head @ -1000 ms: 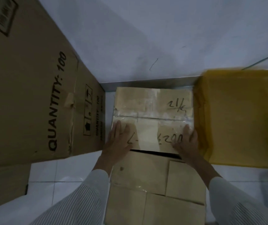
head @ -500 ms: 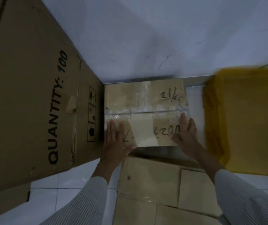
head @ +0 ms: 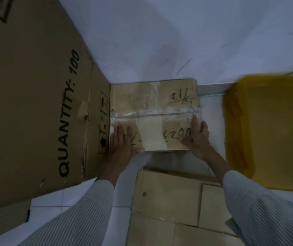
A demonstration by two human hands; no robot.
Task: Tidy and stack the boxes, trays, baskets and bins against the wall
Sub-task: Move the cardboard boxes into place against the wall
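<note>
A small taped cardboard box [head: 152,103] with black handwriting on top sits on the floor, its far edge against the white wall [head: 177,41] and its left side touching a tall brown carton [head: 35,103] printed "QUANTITY: 100". My left hand [head: 122,139] lies flat on the box's near left corner, fingers straight. At the near right corner my right hand [head: 197,137] presses on the top, fingers straight and spread.
A yellow bin [head: 269,130] stands to the right, a strip of white tile floor between it and the small box. Another cardboard box [head: 167,201] with loose flaps lies just in front of me, below my forearms.
The small box has slid left and back, away from the yellow bin, until it meets the tall carton and the wall. Both hands stayed flat on its top.
</note>
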